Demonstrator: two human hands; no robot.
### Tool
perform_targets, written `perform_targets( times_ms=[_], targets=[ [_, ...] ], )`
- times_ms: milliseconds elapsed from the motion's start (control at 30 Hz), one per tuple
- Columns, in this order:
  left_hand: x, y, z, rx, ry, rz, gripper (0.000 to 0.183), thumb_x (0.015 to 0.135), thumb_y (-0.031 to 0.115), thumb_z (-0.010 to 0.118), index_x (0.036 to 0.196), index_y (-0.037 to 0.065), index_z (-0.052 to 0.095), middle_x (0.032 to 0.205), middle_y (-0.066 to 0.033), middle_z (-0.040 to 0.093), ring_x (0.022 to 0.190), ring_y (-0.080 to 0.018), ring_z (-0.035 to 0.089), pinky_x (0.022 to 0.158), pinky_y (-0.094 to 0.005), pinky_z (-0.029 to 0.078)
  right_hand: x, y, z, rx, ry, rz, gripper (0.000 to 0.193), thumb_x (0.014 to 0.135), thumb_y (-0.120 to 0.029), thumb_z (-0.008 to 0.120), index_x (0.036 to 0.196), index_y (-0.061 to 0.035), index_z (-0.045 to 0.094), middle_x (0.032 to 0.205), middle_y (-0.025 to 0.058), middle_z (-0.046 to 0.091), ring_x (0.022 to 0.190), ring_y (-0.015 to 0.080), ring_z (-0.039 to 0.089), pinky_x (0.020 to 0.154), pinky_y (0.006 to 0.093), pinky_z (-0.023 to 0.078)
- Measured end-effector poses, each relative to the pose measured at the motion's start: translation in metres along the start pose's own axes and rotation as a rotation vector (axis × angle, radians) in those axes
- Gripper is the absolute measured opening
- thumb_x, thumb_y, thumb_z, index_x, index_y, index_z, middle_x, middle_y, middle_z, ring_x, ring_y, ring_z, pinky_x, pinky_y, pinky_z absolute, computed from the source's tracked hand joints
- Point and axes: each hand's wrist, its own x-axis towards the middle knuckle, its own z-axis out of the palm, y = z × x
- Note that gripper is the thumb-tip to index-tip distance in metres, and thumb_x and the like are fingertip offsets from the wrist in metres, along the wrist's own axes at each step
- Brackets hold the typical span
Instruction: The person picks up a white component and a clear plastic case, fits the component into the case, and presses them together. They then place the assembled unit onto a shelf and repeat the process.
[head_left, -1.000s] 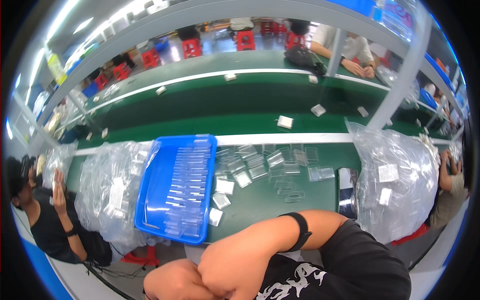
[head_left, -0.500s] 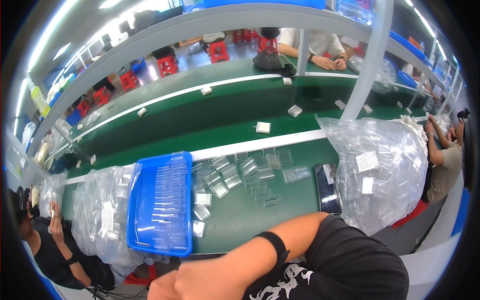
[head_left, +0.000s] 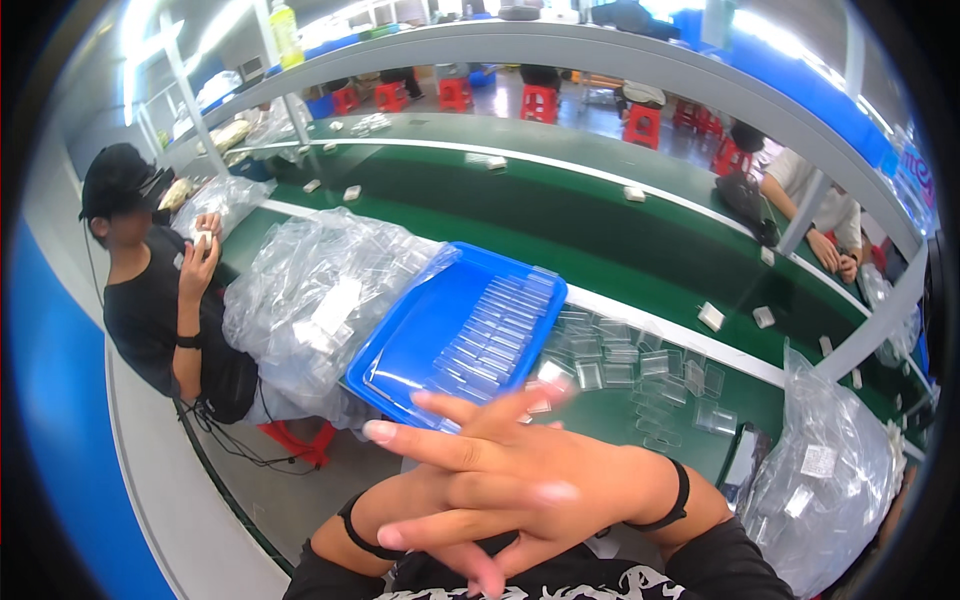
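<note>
My left hand (head_left: 415, 490) and my right hand (head_left: 590, 475) cross in front of my body, above the near edge of the green bench. Their fingers are stretched and spread, laced between each other, and some fingertips are blurred. Neither holds any object; part of the left hand is hidden behind the right. Just beyond them lies a blue tray (head_left: 400, 345) with rows of clear plastic cases (head_left: 495, 330) along its right side. More loose clear cases (head_left: 655, 365) are scattered on the bench right of the tray.
Large clear plastic bags stand at left (head_left: 290, 290) and right (head_left: 820, 470). A dark phone-like slab (head_left: 743, 460) lies beside the right bag. Beyond runs a green conveyor (head_left: 560, 230) carrying small white boxes (head_left: 711, 317). A co-worker (head_left: 160, 290) sits at left; a grey shelf beam crosses above.
My view has swung left, so the tray and bags appear farther right. Earlier one hand showed low at the front with fingers curled; now both hands are laced together, fingers extended.
</note>
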Motion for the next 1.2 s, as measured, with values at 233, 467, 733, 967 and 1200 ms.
perform_targets(
  times_ms=[233,467,733,967,1200],
  targets=[
    [-0.027,-0.062,0.082,-0.292,0.808,0.572,0.043,0.091,0.061,0.069,0.114,0.025,0.068,0.114,-0.0026,0.054,0.095,-0.0193,0.056,0.091,-0.0373,0.051,-0.027,0.001,0.045,0.016,-0.176,0.208,0.070,0.078,-0.057,0.079,0.142,-0.0356,0.058,0.161,0.0130,0.038,0.147,0.0475,0.034,0.102,0.0600,0.042],
    [-0.044,-0.052,0.017,-0.060,0.084,0.461,0.047,0.093,0.055,0.068,0.130,0.027,0.064,0.147,0.0010,0.051,0.145,-0.0367,0.029,0.112,-0.0709,0.026,-0.005,-0.010,0.015,-0.077,-0.100,0.187,0.066,0.079,-0.061,0.079,0.134,-0.0281,0.063,0.146,0.0181,0.051,0.137,0.0407,0.049,0.098,0.0527,0.047],
    [-0.029,-0.015,-0.016,-0.015,-0.296,0.069,0.088,0.099,0.059,0.057,0.167,0.020,0.017,0.170,-0.0282,0.005,0.158,-0.0481,-0.004,0.122,-0.0587,0.022,-0.014,0.006,0.020,0.154,-0.137,0.064,0.056,0.078,-0.053,0.084,0.114,-0.0127,0.072,0.121,0.0184,0.064,0.112,0.0390,0.064,0.085,0.0456,0.056],
    [-0.024,-0.007,-0.033,-0.252,-0.611,-0.050,0.092,0.097,0.061,0.061,0.168,0.022,0.017,0.167,-0.0380,-0.007,0.156,-0.0535,-0.006,0.122,-0.0635,0.017,-0.005,0.000,-0.013,0.220,-0.445,0.042,0.072,0.087,-0.051,0.077,0.140,-0.0056,0.060,0.147,0.0220,0.054,0.138,0.0439,0.050,0.109,0.0528,0.044],
    [0.013,-0.015,-0.081,-0.264,-1.066,0.051,0.068,0.099,0.052,0.059,0.152,0.010,0.048,0.158,-0.0344,0.035,0.144,-0.0600,0.032,0.113,-0.0753,0.026,-0.003,-0.022,0.026,-0.082,-0.208,0.176,0.067,0.084,-0.048,0.080,0.137,-0.0101,0.066,0.150,0.0242,0.051,0.140,0.0430,0.048,0.112,0.0498,0.043]
  ],
)
